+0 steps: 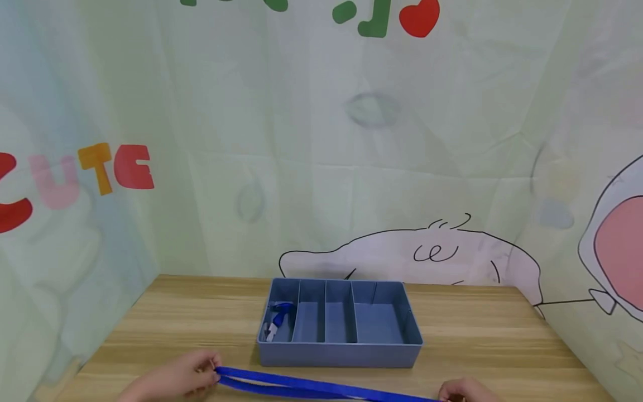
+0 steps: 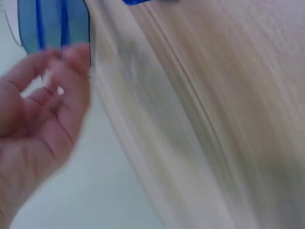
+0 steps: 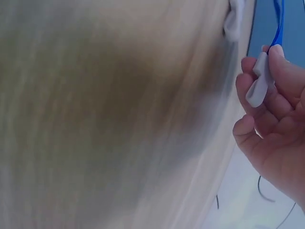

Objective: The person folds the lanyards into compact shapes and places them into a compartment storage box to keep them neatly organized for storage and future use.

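A blue lanyard [image 1: 301, 383] is stretched between both hands low in the head view, its strap doubled into two bands. My left hand [image 1: 176, 377] pinches the loop end between thumb and fingertips, in front of the organizer box. Farther right, my right hand [image 1: 464, 389] grips the other end. In the right wrist view, a whitish clip-like piece [image 3: 259, 83] sits between thumb and fingers of that hand, with blue strap running up from it. The grey-blue organizer box [image 1: 336, 355] stands behind the lanyard; its leftmost compartment holds a blue item with a white part [image 1: 281, 318].
The box has several compartments split by thin walls. It stands on a wood-grain table [image 1: 201, 312], backed by a printed cloth [image 1: 301, 167] with further cloth at both sides. Another whitish piece [image 3: 232, 21] shows at the top of the right wrist view.
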The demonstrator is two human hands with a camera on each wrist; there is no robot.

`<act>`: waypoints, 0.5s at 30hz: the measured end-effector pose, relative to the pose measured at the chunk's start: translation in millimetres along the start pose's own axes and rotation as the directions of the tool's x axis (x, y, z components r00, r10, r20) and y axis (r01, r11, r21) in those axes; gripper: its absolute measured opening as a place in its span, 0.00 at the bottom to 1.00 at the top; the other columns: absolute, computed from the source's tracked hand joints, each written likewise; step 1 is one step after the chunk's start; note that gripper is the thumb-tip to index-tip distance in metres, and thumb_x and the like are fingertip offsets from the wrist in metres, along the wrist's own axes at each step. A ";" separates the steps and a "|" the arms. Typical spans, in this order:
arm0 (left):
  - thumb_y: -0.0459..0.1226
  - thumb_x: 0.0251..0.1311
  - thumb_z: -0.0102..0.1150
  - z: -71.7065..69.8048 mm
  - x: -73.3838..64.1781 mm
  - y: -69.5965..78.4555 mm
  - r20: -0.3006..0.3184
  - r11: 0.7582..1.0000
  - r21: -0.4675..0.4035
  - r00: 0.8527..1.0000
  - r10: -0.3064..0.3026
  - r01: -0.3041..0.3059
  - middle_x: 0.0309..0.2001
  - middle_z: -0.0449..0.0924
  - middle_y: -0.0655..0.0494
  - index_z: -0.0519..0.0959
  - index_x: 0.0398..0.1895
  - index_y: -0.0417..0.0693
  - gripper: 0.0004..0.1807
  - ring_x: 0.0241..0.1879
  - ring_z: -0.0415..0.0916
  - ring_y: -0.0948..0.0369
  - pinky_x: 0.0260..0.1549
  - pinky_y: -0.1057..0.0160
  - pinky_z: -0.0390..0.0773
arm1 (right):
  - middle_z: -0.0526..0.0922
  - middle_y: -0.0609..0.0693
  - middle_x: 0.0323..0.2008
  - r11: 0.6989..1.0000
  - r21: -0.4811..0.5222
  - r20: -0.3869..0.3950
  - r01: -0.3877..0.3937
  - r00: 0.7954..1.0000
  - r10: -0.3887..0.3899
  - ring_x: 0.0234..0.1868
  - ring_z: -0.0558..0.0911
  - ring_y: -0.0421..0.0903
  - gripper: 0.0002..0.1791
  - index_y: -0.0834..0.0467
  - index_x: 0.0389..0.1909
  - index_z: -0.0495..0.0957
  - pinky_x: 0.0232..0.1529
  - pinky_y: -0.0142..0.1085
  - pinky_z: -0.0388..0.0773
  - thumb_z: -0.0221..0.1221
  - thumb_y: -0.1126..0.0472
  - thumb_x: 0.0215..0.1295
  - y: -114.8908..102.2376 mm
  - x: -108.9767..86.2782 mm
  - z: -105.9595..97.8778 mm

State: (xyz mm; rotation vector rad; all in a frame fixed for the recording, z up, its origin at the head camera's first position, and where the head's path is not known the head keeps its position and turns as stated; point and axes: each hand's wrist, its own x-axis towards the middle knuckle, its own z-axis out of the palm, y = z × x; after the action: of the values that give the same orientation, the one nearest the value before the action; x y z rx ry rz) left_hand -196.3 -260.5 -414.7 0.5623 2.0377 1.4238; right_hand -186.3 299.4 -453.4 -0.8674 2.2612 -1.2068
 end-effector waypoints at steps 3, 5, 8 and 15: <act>0.31 0.70 0.41 -7.9 -4.0 -2.5 0.130 0.972 -0.232 0.989 0.073 -0.041 0.30 0.74 0.58 0.69 0.38 0.42 0.05 0.26 0.69 0.67 0.23 0.74 0.67 | 0.76 0.37 0.27 0.995 0.058 0.025 0.077 0.997 -0.079 0.29 0.72 0.28 0.06 0.67 0.29 0.75 0.25 0.25 0.68 0.51 0.70 0.64 1.5 -2.0 -6.0; 0.33 0.71 0.39 -11.4 -5.9 -2.1 0.184 0.944 -0.327 0.976 0.113 -0.047 0.33 0.76 0.58 0.70 0.39 0.44 0.07 0.29 0.71 0.69 0.27 0.75 0.71 | 0.78 0.38 0.28 0.990 0.106 0.028 0.095 0.995 -0.099 0.31 0.73 0.28 0.08 0.70 0.31 0.74 0.27 0.25 0.71 0.49 0.70 0.67 1.1 -4.6 -9.2; 0.37 0.73 0.36 -12.2 -6.7 0.4 0.183 0.927 -0.373 0.977 0.112 -0.037 0.36 0.78 0.58 0.72 0.38 0.47 0.11 0.33 0.74 0.69 0.30 0.75 0.74 | 0.79 0.39 0.31 0.980 0.195 0.020 0.041 0.999 -0.045 0.32 0.76 0.31 0.12 0.73 0.35 0.74 0.31 0.26 0.74 0.47 0.67 0.70 -3.8 -9.2 -13.5; 0.39 0.70 0.45 -10.3 -2.3 3.6 0.055 0.927 -0.375 0.998 0.007 0.014 0.33 0.76 0.59 0.74 0.32 0.51 0.09 0.31 0.72 0.70 0.31 0.76 0.75 | 0.81 0.50 0.29 0.879 0.432 -0.005 -0.200 0.975 0.224 0.30 0.78 0.41 0.21 0.77 0.42 0.74 0.31 0.27 0.75 0.56 0.57 0.66 -17.1 -14.2 -18.7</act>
State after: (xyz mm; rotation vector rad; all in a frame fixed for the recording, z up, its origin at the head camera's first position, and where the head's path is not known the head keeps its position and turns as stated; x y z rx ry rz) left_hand -201.5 -267.9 -408.2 0.4262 1.6597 1.7210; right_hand -182.4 312.8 -427.9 -0.4095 1.9477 -1.5537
